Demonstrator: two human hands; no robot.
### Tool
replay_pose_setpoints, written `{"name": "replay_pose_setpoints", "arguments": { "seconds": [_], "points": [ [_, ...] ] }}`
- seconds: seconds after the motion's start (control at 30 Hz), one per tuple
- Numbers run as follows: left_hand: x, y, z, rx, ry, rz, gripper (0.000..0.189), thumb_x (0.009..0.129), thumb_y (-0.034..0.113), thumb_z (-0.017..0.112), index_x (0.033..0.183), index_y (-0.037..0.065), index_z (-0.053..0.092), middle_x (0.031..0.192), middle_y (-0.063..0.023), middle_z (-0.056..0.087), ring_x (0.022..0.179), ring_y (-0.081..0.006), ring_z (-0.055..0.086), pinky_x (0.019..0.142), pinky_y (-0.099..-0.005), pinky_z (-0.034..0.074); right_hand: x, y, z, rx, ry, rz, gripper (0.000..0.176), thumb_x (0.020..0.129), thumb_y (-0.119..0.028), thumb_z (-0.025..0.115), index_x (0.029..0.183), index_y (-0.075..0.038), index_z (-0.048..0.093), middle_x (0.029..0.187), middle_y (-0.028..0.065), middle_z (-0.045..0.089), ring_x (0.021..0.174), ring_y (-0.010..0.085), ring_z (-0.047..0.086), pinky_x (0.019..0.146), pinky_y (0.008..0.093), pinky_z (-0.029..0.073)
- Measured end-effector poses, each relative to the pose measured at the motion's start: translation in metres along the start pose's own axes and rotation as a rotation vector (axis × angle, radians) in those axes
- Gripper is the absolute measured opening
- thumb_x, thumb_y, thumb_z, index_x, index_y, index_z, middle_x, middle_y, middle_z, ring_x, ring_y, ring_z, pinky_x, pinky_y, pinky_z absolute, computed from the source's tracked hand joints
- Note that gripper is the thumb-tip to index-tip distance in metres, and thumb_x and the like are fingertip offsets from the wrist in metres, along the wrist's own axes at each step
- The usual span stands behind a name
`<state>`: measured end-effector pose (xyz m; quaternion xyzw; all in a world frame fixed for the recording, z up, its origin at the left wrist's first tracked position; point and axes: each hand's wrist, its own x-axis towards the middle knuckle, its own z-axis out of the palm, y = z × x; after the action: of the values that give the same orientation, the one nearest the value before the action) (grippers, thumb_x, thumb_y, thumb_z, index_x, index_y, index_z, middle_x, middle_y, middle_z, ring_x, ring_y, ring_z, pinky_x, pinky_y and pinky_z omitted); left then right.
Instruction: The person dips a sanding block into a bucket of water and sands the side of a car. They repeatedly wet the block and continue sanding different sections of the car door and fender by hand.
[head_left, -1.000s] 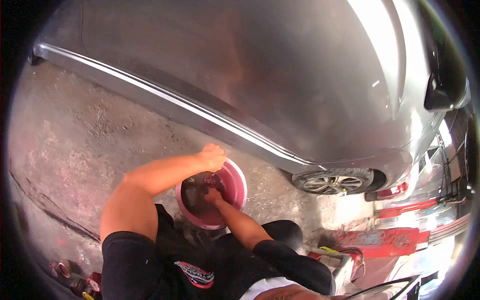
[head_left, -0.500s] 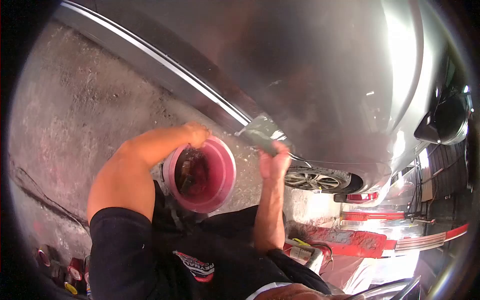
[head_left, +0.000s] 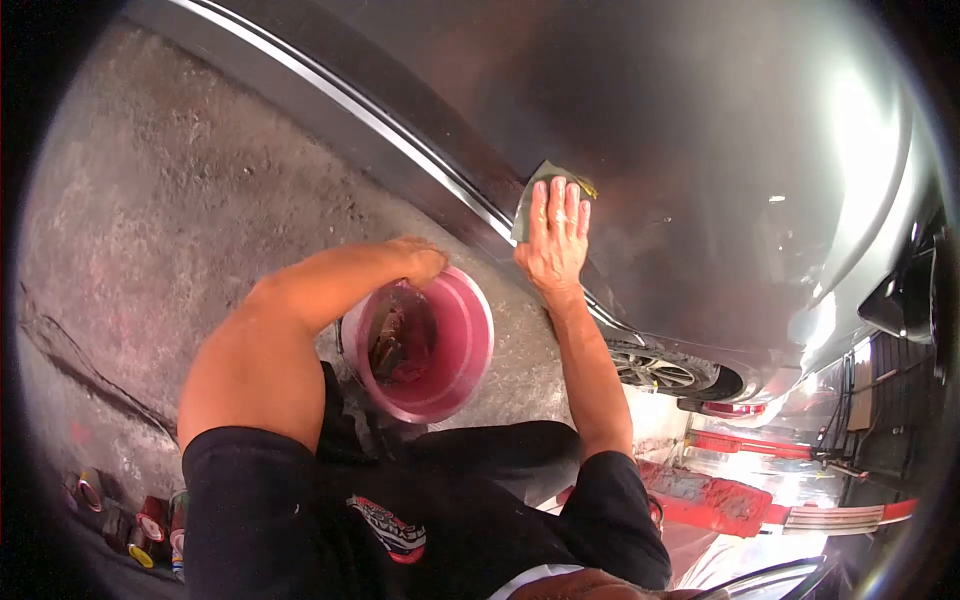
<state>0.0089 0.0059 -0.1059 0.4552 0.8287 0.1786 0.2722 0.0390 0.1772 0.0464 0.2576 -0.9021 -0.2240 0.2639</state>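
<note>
My left hand is closed over the upper rim of a pink bucket. Inside the bucket sits dark water with some brownish objects, too murky to make out. My right hand lies with its fingers stretched on a grey-green sheet of sandpaper, holding it flat against the dark grey car door. The sheet sits just above the bright trim strip; a yellowish bit shows at its right edge. My right fingers look wet, and the thumb is hidden.
Rough concrete floor runs along the car's lower edge. A wheel and the side mirror are to the right. Several cans stand at the lower left. A red lift arm lies at the lower right.
My right hand has moved up from beside the lower door edge and now presses the sandpaper flat on the panel. My left hand keeps its grip on the bucket's rim.
</note>
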Motion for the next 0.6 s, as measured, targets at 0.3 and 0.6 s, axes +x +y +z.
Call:
{"name": "replay_pose_setpoints", "arguments": {
  "seconds": [0.3, 0.6],
  "points": [
    [-0.011, 0.010, 0.001, -0.136, 0.075, -0.105, 0.042, 0.081, 0.017, 0.061, 0.122, 0.007, 0.059, 0.121, -0.0150, 0.063, 0.112, -0.0298, 0.062, 0.091, -0.0422, 0.049, -0.053, 0.022, -0.016, -0.199, -0.037, 0.043, 0.069, 0.068, -0.015, 0.067, 0.134, -0.004, 0.051, 0.140, 0.0199, 0.040, 0.127, 0.0382, 0.041, 0.105, 0.0563, 0.032],
    [-0.015, 0.007, -0.002, -0.136, 0.015, -0.056, 0.045, 0.075, 0.010, 0.063, 0.120, 0.003, 0.057, 0.121, -0.0176, 0.062, 0.110, -0.0329, 0.062, 0.090, -0.0430, 0.050, 0.039, -0.041, 0.002, 0.107, -0.105, 0.028, 0.079, 0.070, -0.025, 0.060, 0.142, 0.001, 0.039, 0.150, 0.0239, 0.031, 0.140, 0.0408, 0.028, 0.116, 0.0522, 0.009]
  ]
}}
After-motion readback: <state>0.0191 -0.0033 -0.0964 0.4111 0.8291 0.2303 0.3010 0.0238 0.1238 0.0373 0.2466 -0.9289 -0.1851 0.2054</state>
